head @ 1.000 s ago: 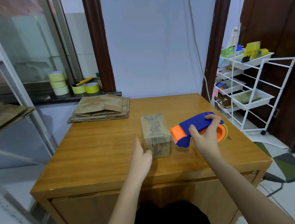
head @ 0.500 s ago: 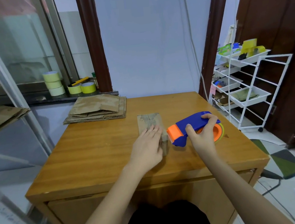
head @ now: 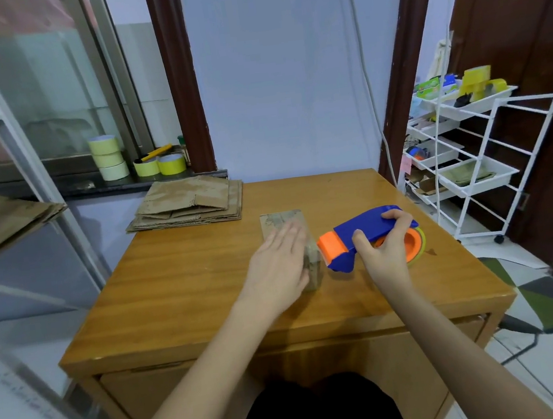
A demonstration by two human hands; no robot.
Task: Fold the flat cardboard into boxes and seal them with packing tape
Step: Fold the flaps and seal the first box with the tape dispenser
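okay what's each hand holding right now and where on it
The right hand grips the tape dispenser around its blue handle. The left hand holds nothing; it lies flat on the box.

Glossy wood table (head: 181,289); matt cardboard box (head: 281,220) (prob. taped).

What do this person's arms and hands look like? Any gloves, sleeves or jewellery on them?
Both forearms are bare right up to the bottom edge of the picture, with no sleeves in view. The left hand and the right hand wear no gloves, and no rings, watch or bracelets show. Between the arms, dark black clothing covers the person's lap.
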